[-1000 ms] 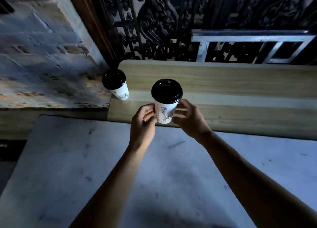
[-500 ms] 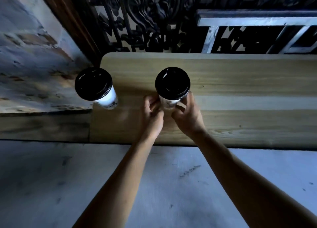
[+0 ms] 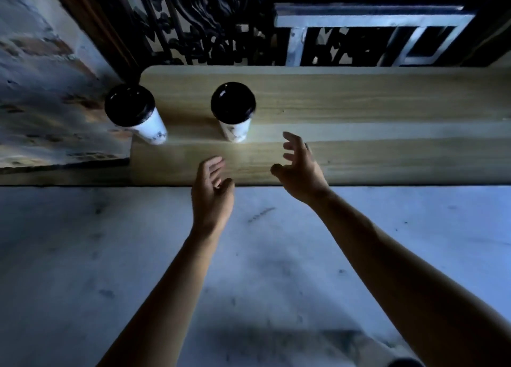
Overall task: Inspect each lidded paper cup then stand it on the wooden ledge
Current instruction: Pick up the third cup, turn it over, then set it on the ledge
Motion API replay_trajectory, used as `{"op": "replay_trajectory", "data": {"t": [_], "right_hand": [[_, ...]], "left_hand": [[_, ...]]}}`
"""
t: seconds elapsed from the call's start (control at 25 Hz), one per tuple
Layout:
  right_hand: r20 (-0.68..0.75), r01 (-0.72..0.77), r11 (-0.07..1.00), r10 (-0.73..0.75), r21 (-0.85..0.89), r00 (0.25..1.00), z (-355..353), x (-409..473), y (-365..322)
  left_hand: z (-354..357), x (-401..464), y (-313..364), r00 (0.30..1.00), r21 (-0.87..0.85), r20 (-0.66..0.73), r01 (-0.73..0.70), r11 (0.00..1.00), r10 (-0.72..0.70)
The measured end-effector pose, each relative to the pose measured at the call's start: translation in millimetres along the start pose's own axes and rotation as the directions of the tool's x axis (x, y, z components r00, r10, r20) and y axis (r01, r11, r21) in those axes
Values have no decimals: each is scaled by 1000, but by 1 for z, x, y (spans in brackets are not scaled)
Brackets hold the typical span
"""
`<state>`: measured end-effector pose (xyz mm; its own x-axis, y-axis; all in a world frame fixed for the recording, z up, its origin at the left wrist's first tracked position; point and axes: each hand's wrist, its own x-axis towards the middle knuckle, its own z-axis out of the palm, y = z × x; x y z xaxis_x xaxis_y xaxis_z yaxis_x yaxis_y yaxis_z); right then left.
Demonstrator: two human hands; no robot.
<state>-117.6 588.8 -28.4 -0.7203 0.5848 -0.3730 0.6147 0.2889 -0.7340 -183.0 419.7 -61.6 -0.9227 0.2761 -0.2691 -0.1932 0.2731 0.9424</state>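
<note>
Cups (image 3: 233, 112) white, black-lidded, upright on wooden ledge (image 3: 359, 104), hands apart.

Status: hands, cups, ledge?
Left hand and right hand open, empty. Two lidded cups upright on wooden ledge. Nothing in the way.

We've got two cups on the ledge (image 3: 359, 112): the left cup (image 3: 138, 115) at its left end by the wall (image 3: 41, 90), the right cup (image 3: 233, 111) well apart from it. Our left hand (image 3: 211, 192) and right hand (image 3: 300, 170) sit nearer us, right of the right cup, touching nothing, with the grille (image 3: 210, 23) behind the ledge.
</note>
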Motion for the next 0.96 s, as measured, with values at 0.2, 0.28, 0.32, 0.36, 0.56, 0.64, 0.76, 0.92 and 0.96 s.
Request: {"op": "replay_trajectory", "data": {"t": [0.2, 0.28, 0.32, 0.36, 0.56, 0.64, 0.76, 0.92, 0.96], "right_hand": [[123, 225, 904, -192, -364, 974, -92, -106, 21], [191, 285, 852, -221, -440, 956, -123, -157, 40], [205, 309, 844, -242, -439, 949, -134, -181, 51], [220, 341, 836, -269, -429, 938, -149, -212, 64], [351, 425, 806, -289, -412, 890, -185, -321, 127], [396, 444, 780, -274, -442, 876, -183, -337, 142], [436, 461, 758, -259, -461, 862, -171, -351, 155], [377, 431, 723, -250, -540, 892, -154, -363, 160], [356, 412, 730, -243, -546, 902, -151, -365, 161]], "left_hand": [[9, -138, 0, 987, 338, 155, -95, 936, 44], [15, -197, -9, 981, 399, 196, -91, 913, 12], [17, -225, -14, 982, 436, 188, -75, 897, -9], [22, -260, -18, 988, 489, 151, -46, 871, -33], [48, -400, -36, 977, 594, 5, 168, 787, -212], [64, -416, -41, 963, 590, 59, 179, 787, -263], [90, -409, -42, 965, 567, 112, 135, 813, -238], [114, -394, -30, 966, 487, 216, 17, 873, -139], [116, -393, -29, 968, 477, 224, -8, 879, -113]]}}
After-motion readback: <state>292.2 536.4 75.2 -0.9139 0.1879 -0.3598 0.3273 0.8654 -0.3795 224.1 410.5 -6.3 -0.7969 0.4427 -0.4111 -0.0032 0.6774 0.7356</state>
